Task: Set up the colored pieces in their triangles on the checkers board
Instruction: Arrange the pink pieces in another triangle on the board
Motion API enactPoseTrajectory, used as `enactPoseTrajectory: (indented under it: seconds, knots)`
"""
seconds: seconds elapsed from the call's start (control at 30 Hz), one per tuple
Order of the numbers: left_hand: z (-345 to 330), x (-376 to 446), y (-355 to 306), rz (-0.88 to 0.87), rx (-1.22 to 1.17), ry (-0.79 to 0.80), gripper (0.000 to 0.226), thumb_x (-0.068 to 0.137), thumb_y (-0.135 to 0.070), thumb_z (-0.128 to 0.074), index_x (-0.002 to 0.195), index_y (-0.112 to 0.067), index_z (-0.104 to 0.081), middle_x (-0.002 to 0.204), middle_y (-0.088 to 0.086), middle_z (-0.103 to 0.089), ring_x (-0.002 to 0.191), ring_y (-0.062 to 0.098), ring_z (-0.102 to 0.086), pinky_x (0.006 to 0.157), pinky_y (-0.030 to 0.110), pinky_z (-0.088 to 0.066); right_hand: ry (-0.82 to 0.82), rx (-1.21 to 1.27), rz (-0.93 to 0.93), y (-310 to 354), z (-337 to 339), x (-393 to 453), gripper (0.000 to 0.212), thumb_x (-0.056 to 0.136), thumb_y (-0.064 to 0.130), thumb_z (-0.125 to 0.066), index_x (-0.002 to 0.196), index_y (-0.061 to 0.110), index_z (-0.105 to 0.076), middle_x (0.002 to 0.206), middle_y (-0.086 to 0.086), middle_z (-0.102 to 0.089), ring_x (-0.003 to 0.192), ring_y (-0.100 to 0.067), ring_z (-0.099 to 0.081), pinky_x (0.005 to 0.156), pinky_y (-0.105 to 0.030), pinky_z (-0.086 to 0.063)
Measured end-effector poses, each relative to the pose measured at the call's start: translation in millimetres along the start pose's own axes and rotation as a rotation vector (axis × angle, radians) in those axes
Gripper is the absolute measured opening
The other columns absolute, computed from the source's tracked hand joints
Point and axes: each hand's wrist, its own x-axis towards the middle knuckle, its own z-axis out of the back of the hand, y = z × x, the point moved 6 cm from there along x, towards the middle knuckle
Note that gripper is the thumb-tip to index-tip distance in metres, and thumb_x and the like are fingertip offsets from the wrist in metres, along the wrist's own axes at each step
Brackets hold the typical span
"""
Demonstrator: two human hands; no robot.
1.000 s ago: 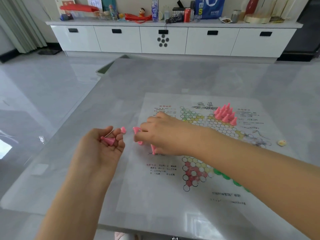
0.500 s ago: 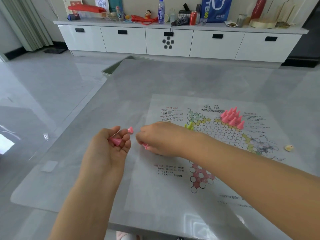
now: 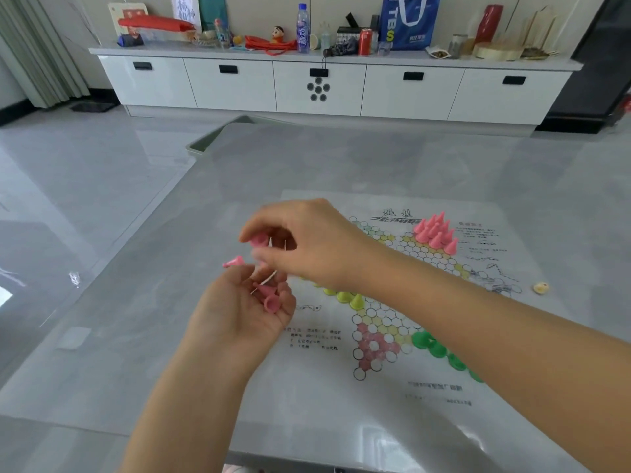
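Observation:
The paper checkers board (image 3: 386,397) lies flat on the grey table. My left hand (image 3: 239,312) is cupped palm up at the board's left edge and holds a few pink cone pieces (image 3: 269,298). Just above it my right hand (image 3: 307,244) pinches one pink piece (image 3: 258,240) in its fingertips. Another pink piece (image 3: 234,261) lies on the table beside my left fingers. A cluster of pink cones (image 3: 435,232) stands in the far triangle. Yellow pieces (image 3: 348,298) and green pieces (image 3: 440,353) show partly under my right forearm.
The table's (image 3: 143,302) left edge drops to a glossy floor. A small pale object (image 3: 540,287) lies right of the board. A green tray corner (image 3: 208,141) sticks out past the far table edge. A white cabinet (image 3: 321,87) with clutter lines the back wall.
My right hand has lifted off the table with a pink piece and now hovers over my left palm. My left hand has shifted right toward the board, and the camera has moved.

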Motion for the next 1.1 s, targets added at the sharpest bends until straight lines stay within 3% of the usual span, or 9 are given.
enactPoseTrajectory:
  seconds: [0.1, 0.23, 0.4, 0.57, 0.67, 0.77, 0.87, 0.93, 1.1]
  knots:
    - [-7.6, 2.1, 4.9, -0.029, 0.163, 0.035, 0.023, 0.088, -0.012, -0.039, 0.071, -0.007, -0.054, 0.054, 0.003, -0.051, 0.039, 0.007, -0.035, 0.035, 0.014, -0.027, -0.111, 0.147, -0.089, -14.6, 13.5, -10.7, 0.009, 0.080, 0.008, -0.064, 0.088, 0.011, -0.059, 0.073, 0.005, -0.058, 0.066, -0.012, -0.058, 0.065, -0.028, -0.052]
    - [-19.4, 1.1, 16.1, 0.004, 0.225, 0.120, 0.031, 0.089, -0.011, -0.040, 0.066, -0.011, -0.061, 0.054, 0.001, -0.052, 0.036, 0.008, -0.038, 0.032, 0.016, -0.029, -0.112, 0.007, -0.098, -23.6, 18.4, -23.5, 0.010, 0.080, 0.017, -0.066, 0.086, 0.015, -0.058, 0.072, 0.011, -0.056, 0.065, -0.004, -0.050, 0.060, -0.010, -0.038]
    - [-24.5, 5.8, 22.5, -0.090, 0.345, 0.060, 0.027, 0.088, -0.007, -0.047, 0.068, -0.009, -0.065, 0.056, 0.002, -0.058, 0.036, 0.006, -0.038, 0.031, 0.015, -0.030, -0.054, -0.247, -0.088, -37.2, 20.8, -37.7, 0.010, 0.086, 0.019, -0.054, 0.094, 0.017, -0.060, 0.087, 0.005, -0.063, 0.085, -0.011, -0.047, 0.074, -0.030, -0.043]
    - [-30.9, 8.5, 25.1, -0.214, 0.454, 0.069, 0.025, 0.088, -0.005, -0.049, 0.076, -0.008, -0.070, 0.058, 0.000, -0.061, 0.040, 0.003, -0.041, 0.034, 0.013, -0.032, -0.136, -0.300, -0.072, -41.8, 36.5, -46.5, 0.011, 0.086, 0.021, -0.058, 0.093, 0.018, -0.066, 0.092, 0.005, -0.050, 0.094, -0.011, -0.044, 0.081, -0.029, -0.041]
    - [-34.1, 8.6, 24.3, -0.250, 0.470, 0.100, 0.034, 0.088, -0.003, -0.047, 0.072, -0.011, -0.075, 0.057, -0.002, -0.062, 0.042, 0.002, -0.043, 0.036, 0.013, -0.034, -0.200, -0.354, -0.127, -54.0, 63.9, -49.7, 0.011, 0.087, 0.020, -0.056, 0.092, 0.020, -0.066, 0.088, 0.009, -0.052, 0.080, -0.003, -0.050, 0.074, -0.018, -0.044]
    - [-30.3, 12.0, 24.1, -0.233, 0.434, 0.046, 0.032, 0.088, -0.001, -0.044, 0.071, -0.007, -0.070, 0.054, 0.000, -0.061, 0.039, 0.004, -0.042, 0.034, 0.013, -0.033, -0.369, -0.209, -0.292, -87.5, 104.8, -63.2, 0.012, 0.088, 0.012, -0.055, 0.094, 0.015, -0.064, 0.074, 0.012, -0.055, 0.056, 0.006, -0.057, 0.052, -0.008, -0.048]
    - [-26.7, 15.8, 25.7, -0.194, 0.406, -0.012, 0.024, 0.088, 0.000, -0.041, 0.077, -0.003, -0.062, 0.050, 0.003, -0.059, 0.036, 0.005, -0.040, 0.033, 0.013, -0.032, -0.398, -0.154, -0.457, -127.5, 120.1, -76.1, 0.010, 0.087, 0.011, -0.054, 0.089, 0.019, -0.059, 0.079, 0.001, -0.066, 0.060, -0.013, -0.067, 0.055, -0.036, -0.058]
    - [-26.0, 17.3, 25.4, -0.185, 0.393, -0.021, 0.022, 0.086, 0.001, -0.039, 0.080, -0.001, -0.060, 0.049, 0.004, -0.058, 0.037, 0.006, -0.040, 0.033, 0.013, -0.032, -0.339, -0.103, -0.524, -145.3, 116.7, -77.9, 0.013, 0.086, 0.009, -0.052, 0.084, 0.021, -0.054, 0.080, -0.007, -0.069, 0.051, -0.021, -0.065, 0.047, -0.046, -0.056]
    - [-22.8, 21.7, 22.9, -0.192, 0.394, -0.062, 0.024, 0.083, 0.007, -0.030, 0.086, -0.002, -0.051, 0.070, 0.014, -0.057, 0.052, 0.012, -0.037, 0.035, 0.016, -0.038, -0.209, -0.066, -0.606, -166.9, 106.5, -73.3, 0.009, 0.085, 0.015, -0.059, 0.082, 0.022, -0.057, 0.081, -0.004, -0.063, 0.043, -0.018, -0.060, 0.038, -0.029, -0.047]
